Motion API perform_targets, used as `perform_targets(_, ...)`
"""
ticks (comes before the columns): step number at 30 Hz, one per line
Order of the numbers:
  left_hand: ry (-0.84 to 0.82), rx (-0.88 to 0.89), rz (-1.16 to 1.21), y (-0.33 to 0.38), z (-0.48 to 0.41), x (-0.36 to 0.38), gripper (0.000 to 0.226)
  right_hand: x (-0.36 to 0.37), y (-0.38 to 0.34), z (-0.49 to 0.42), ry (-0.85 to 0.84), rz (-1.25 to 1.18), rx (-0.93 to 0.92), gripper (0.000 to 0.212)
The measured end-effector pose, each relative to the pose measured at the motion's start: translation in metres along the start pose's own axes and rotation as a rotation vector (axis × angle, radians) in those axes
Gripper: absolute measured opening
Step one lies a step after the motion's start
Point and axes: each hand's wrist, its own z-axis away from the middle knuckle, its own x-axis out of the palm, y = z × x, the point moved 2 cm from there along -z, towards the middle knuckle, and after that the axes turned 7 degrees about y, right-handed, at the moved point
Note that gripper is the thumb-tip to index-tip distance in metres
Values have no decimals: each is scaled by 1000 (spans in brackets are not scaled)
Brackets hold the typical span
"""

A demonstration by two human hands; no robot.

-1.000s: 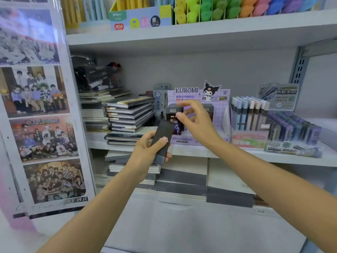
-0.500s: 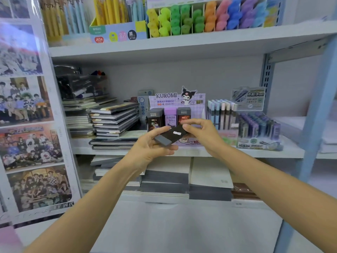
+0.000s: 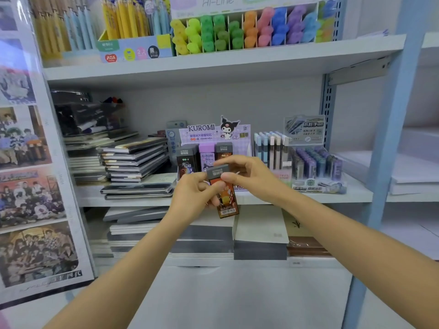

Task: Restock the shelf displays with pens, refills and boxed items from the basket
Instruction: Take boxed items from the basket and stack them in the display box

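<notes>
Both hands hold one small boxed item (image 3: 226, 205) upright in the air, just in front of the Kuromi display (image 3: 213, 134) on the middle shelf (image 3: 351, 194). The left hand (image 3: 193, 198) grips its body from the side, and its curled fingers cover part of the print. The right hand (image 3: 251, 178) pinches the grey top end. The box text is too blurred to read. The display's front row is partly hidden.

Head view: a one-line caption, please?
Left hand and right hand grip a grey-capped orange refill box in front of the Kuromi display.
</notes>
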Motion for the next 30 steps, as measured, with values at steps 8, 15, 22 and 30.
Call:
perform_targets(8, 37, 331, -791, -29, -12, -3, 53, -32, 9, -30, 479, 149, 14, 14)
perform_targets(15, -82, 327, -1077, -63, -16, -2, 67, -15, 22, -53, 365, 310, -14, 12)
perform_targets(22, -26, 463, -1058, -61, -17, -2, 59, -14, 28, -64, 240, 445, -6, 13)
perform_targets(30, -6, 483, -1084, -60, -19, -1, 55, -8, 24, -85, 172, 635, -15, 12)
